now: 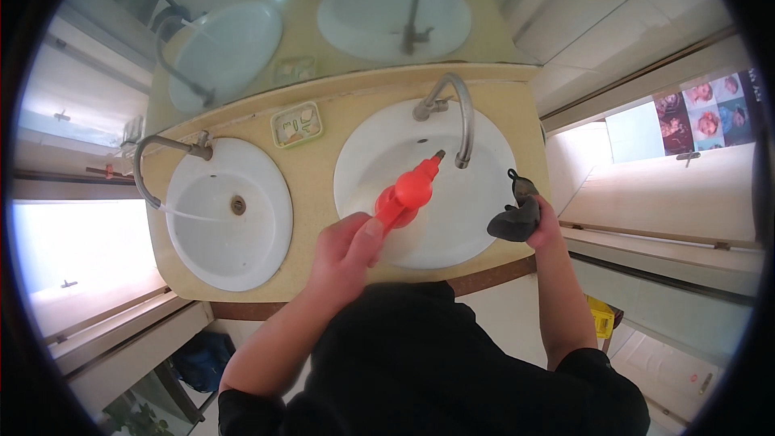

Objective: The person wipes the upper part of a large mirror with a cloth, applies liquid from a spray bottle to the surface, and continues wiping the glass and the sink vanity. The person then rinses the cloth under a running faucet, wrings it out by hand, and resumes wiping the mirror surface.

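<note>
My left hand is closed around the handle of a red plastic tool with a rounded body and a dark narrow tip. I hold it over the right white basin, its tip pointing up toward the curved metal tap. My right hand grips a dark grey cloth-like piece with a small loop at the basin's right rim. Its exact kind does not show.
Left of me is a second white basin, where water runs from its curved tap. A soap dish sits on the beige counter between the basins. Behind them stands a mirror. A yellow object shows at the lower right.
</note>
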Demonstrator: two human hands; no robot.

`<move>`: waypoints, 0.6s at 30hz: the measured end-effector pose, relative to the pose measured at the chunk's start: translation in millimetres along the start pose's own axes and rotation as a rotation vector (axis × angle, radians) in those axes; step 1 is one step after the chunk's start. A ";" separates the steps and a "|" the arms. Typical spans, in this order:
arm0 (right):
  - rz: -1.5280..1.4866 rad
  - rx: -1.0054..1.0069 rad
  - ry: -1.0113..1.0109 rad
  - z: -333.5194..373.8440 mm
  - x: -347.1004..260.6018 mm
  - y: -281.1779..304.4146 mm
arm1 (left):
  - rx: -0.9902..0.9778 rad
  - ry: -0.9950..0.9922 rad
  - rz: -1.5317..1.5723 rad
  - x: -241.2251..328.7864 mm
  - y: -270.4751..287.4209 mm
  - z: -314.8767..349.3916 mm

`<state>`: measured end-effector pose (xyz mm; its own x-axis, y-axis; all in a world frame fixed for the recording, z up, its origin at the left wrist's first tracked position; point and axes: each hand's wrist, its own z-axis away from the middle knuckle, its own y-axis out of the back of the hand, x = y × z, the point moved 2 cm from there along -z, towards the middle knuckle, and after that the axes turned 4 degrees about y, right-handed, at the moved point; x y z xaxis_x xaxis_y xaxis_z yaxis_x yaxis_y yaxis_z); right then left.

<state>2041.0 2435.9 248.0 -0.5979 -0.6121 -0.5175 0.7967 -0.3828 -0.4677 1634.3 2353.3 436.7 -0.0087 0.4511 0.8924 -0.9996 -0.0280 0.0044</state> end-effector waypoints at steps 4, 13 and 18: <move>-0.010 0.002 -0.003 2.2 -1.2 -1.4 | -0.011 0.061 -0.057 7.4 -7.5 -13.6; -0.022 -0.017 -0.008 -9.9 -1.6 4.2 | -0.001 0.008 -0.121 31.6 -13.9 -39.5; -0.008 -0.008 -0.024 -11.9 -1.9 -4.1 | 0.016 0.079 -0.108 43.9 -16.1 -65.5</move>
<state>2037.8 2446.9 242.3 -0.6021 -0.6255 -0.4962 0.7909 -0.3823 -0.4779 1648.3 2431.9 446.3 0.0967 0.5209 0.8481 -0.9942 0.0106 0.1068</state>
